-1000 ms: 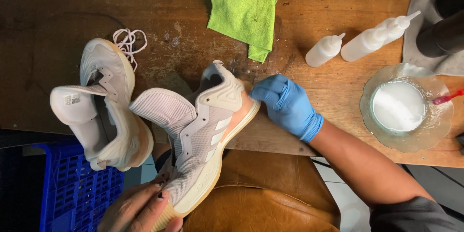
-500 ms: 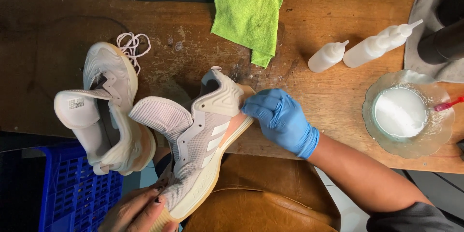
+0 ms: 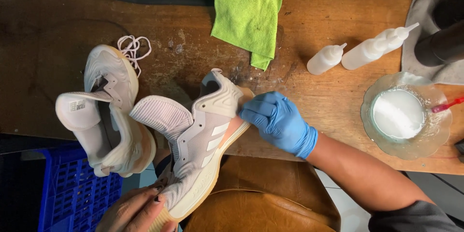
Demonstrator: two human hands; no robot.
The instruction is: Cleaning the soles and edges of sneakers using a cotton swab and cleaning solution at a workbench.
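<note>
The sneaker [image 3: 203,145] spans both hands: bare left hand [image 3: 137,212] clasps its toe, gloved right hand [image 3: 278,121] pinches its heel.

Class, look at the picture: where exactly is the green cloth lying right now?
In the head view, the green cloth lies at the top centre of the wooden table, above the held shoe and left of two white squeeze bottles.

WORKTABLE SURFACE

Worn, stained wooden table [image 3: 58,43]. Lying on it: green cloth [image 3: 246,12], loose white laces [image 3: 130,50], unlaced pale sneaker [image 3: 108,111] at near edge, two squeeze bottles [image 3: 360,53], clear dish of white liquid [image 3: 406,116], grey cloth [image 3: 425,19].
</note>
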